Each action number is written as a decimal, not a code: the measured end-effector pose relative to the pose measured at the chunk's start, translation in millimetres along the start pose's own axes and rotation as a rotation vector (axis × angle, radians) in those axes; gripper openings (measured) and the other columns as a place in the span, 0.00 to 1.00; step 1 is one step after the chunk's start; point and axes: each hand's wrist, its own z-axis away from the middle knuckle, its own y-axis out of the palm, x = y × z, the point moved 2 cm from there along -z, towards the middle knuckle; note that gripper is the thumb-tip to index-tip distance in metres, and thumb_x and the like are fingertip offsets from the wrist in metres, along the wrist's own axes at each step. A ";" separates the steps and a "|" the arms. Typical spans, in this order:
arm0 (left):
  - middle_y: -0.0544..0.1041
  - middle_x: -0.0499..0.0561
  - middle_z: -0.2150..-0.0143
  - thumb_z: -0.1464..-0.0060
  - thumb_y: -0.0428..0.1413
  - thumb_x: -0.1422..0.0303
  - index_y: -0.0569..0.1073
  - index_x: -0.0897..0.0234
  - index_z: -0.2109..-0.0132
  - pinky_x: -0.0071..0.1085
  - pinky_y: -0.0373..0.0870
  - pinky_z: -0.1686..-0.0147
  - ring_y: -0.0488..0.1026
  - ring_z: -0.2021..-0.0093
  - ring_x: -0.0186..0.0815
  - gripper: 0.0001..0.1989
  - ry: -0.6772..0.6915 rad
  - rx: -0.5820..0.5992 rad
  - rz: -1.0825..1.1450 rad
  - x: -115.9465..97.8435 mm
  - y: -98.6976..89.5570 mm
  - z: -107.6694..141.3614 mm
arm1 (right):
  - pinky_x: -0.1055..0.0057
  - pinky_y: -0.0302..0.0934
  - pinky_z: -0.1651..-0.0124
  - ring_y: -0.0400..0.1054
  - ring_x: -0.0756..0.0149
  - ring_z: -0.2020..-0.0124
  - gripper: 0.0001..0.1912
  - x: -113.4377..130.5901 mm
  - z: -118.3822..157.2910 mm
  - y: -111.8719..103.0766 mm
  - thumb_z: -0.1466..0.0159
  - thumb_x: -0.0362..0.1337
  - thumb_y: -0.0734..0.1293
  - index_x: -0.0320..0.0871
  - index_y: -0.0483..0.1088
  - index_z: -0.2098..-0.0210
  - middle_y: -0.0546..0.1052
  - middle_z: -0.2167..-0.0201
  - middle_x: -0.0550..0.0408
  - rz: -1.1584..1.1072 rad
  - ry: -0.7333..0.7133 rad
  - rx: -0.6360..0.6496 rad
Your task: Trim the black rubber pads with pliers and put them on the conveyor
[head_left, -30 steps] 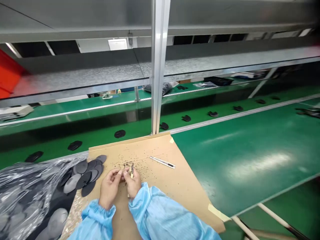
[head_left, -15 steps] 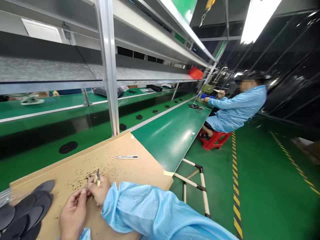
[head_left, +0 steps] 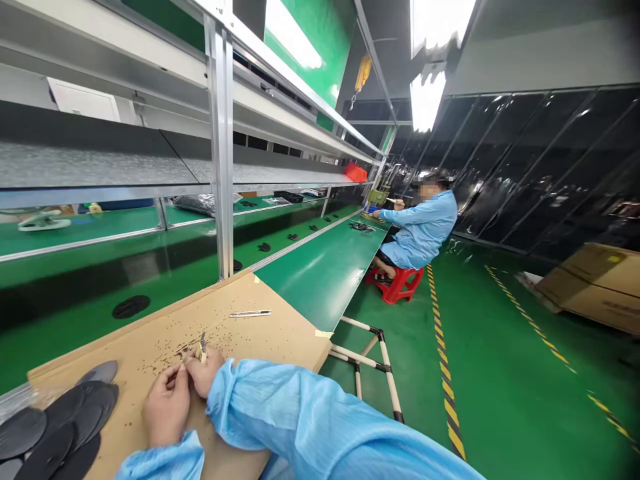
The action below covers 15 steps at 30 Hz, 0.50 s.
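My right hand (head_left: 205, 371) grips a small metal hand tool (head_left: 202, 348) with a pale handle, its tip pointing up. My left hand (head_left: 167, 407) sits just beside it with curled fingers, and whatever they may pinch is hidden. Both hands are above a cardboard sheet (head_left: 260, 333) strewn with dark crumbs (head_left: 167, 355). A stack of overlapping dark oval pads (head_left: 65, 420) lies at the sheet's lower left, left of my left hand. A utility knife (head_left: 250, 313) rests farther out on the cardboard, untouched. Light blue sleeves cover both my arms.
A green workbench (head_left: 310, 280) extends ahead beside a green conveyor belt (head_left: 150, 280) carrying spaced dark pieces. An aluminium post (head_left: 221, 147) rises behind the cardboard. A co-worker (head_left: 420, 230) in a blue smock sits on a red stool (head_left: 395, 283) at the bench's far end.
The view has swung right and widened, showing more of the floor and cardboard boxes. My hands remain together over the cardboard, with the tool still in my right hand.
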 end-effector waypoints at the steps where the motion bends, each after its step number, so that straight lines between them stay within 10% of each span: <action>1: 0.78 0.53 0.66 0.50 0.53 0.56 0.74 0.61 0.59 0.34 0.68 0.67 0.74 0.64 0.43 0.16 0.000 0.002 -0.014 -1.7 -0.9 1.0 | 0.76 0.53 0.74 0.61 0.72 0.76 0.04 0.2 0.6 0.0 0.45 0.34 0.64 0.42 0.70 0.74 0.67 0.80 0.62 0.009 0.003 -0.008; 15: 0.79 0.50 0.67 0.54 0.56 0.56 0.74 0.60 0.57 0.32 0.70 0.69 0.76 0.65 0.42 0.19 -0.056 0.053 0.133 14.9 8.2 -10.1 | 0.75 0.53 0.74 0.62 0.70 0.75 0.03 -5.7 1.7 2.9 0.45 0.32 0.63 0.43 0.69 0.74 0.69 0.79 0.61 0.026 0.023 0.024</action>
